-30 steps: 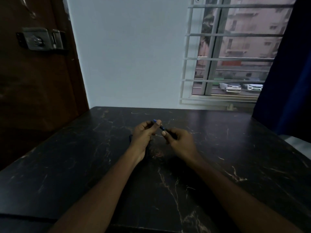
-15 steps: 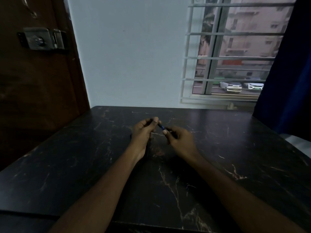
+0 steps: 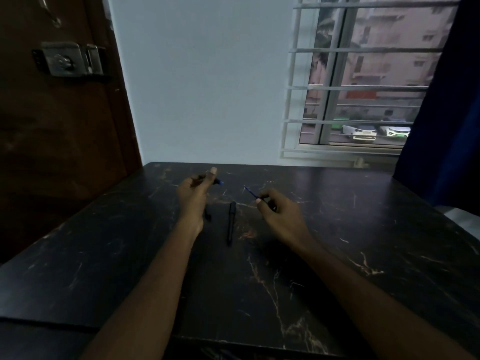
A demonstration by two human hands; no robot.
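Pinching a thin blue refill (image 3: 250, 192) between thumb and finger, the right hand (image 3: 279, 213) sits just right of the middle of the frame. The refill sticks out of the hand and points up and to the left. The left hand (image 3: 193, 194) is a bit left of the middle. Its fingers are curled round a short dark pen piece (image 3: 217, 181) with a blue end, and the thumb is pressed on top. The blue end points to the right, at the refill. The two parts are near each other but apart, with a gap between them.

Between the two hands, a long black pen body (image 3: 231, 222) lies flat on the dark surface (image 3: 363, 229). It runs up and down in the frame, and no hand touches it. A small dark bit (image 3: 207, 216) lies just beside the left wrist. It is too dark to tell what it is.

The surface is black with thin pale and brown lines, like stone. In the upper left is a brown door (image 3: 52, 152) with a metal lock (image 3: 70, 61). A pale wall (image 3: 207, 87) is in the upper middle. In the upper right is a window (image 3: 376, 74) with bars (image 3: 363, 50), and white cars (image 3: 359, 132) show outside. A dark blue curtain (image 3: 446, 113) hangs at the right edge.
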